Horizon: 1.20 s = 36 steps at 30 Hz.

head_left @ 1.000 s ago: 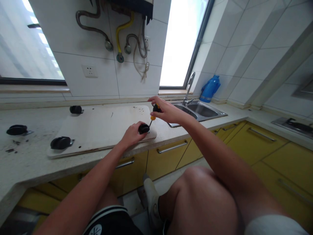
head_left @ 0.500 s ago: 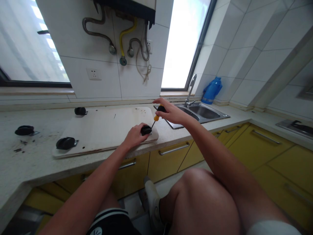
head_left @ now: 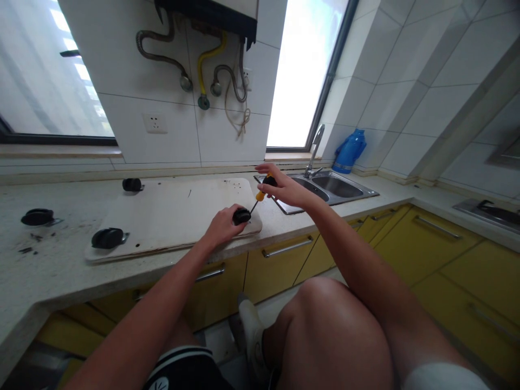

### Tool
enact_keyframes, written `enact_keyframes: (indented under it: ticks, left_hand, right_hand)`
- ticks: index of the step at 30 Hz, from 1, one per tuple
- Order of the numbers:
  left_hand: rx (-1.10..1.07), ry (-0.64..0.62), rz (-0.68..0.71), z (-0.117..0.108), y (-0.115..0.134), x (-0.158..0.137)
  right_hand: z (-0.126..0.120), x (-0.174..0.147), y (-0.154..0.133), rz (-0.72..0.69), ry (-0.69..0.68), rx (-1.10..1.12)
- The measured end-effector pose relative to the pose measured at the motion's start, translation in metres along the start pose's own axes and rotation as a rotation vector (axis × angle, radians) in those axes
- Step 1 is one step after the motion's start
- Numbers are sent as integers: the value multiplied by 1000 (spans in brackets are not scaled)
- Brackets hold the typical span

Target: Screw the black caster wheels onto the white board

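Note:
A white board (head_left: pixel 174 211) with rounded corners lies flat on the counter. At its right end my left hand (head_left: pixel 222 226) is closed around a black caster wheel (head_left: pixel 242 216), pressing it to the board. My right hand (head_left: pixel 282 187) grips a screwdriver (head_left: pixel 260 195) with a yellow and black handle. The screwdriver's shaft slants down to the left, and its tip meets the area beside the caster; the exact contact is too small to see. Two more casters, a front one (head_left: pixel 108 238) and a back one (head_left: pixel 132 184), sit at the board's left end.
Left of the board, another caster (head_left: pixel 38 217) and dark crumbs (head_left: pixel 36 238) lie on the counter (head_left: pixel 65 271). Beyond my right hand is a steel double sink (head_left: pixel 357 190) with a faucet (head_left: pixel 314 149) and a blue thermos (head_left: pixel 349 151). Yellow drawers (head_left: pixel 284 265) stand below.
The camera view has shifted very slightly. Both hands keep their places, the left on the caster and the right on the screwdriver, with no clear movement between them.

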<state>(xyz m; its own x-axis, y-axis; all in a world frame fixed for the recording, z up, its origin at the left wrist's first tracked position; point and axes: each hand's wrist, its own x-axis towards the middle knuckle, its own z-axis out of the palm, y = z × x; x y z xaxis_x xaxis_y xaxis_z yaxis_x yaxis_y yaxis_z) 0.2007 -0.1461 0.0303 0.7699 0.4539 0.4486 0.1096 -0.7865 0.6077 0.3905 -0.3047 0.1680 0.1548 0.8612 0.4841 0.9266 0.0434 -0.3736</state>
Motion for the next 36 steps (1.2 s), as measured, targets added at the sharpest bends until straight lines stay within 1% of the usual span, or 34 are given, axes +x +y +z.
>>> enact_keyframes:
  ticks: [1,4,5,8,12,16,19,20,23,24,27,28,31,32,36]
  left_hand:
    - [1,0,1,0,0,0]
    - [4,0,4,0,0,0]
    - [4,1,5,0,-1,0]
    - [5,3,6,1,-2,1]
    - [12,6,9,1,-2,1]
    - [12,2,12,1,-2,1]
    - [14,2,14,1,-2,1]
    - [15,2,15,1,-2,1]
    - [19,3,16,1,-1,1]
    - [20,2,18,1,-1,1]
    - [20,0,24,0,-1,1]
    - [19,0,24,0,-1,1]
    - [16,3,21,1,0,0]
    - [16,4,20,1,0,0]
    - [23,6,21,0,0,0]
  right_hand:
    - [0,0,-1,-1,-2,-2]
    - [2,1,-3,36,62,-38]
    - [3,1,-3,31,57,-39]
    - [4,2,-7,-15,-18,-22]
    - [5,4,-13,48,59,-58]
    - [5,6,-17,14,-34,-28]
    - [5,7,-16,64,44,-44]
    - [6,7,-16,70,48,-41]
    - [6,7,-13,35,-17,-3]
    - [6,6,-13,37,-1,-3]
    - [6,6,-11,69,115,-36]
    - [6,6,-10,58,119,-37]
    - [8,5,-10,-27,46,5]
    - [11,4,-10,-39,55,13]
    - [24,0,-11,-13,226,-19]
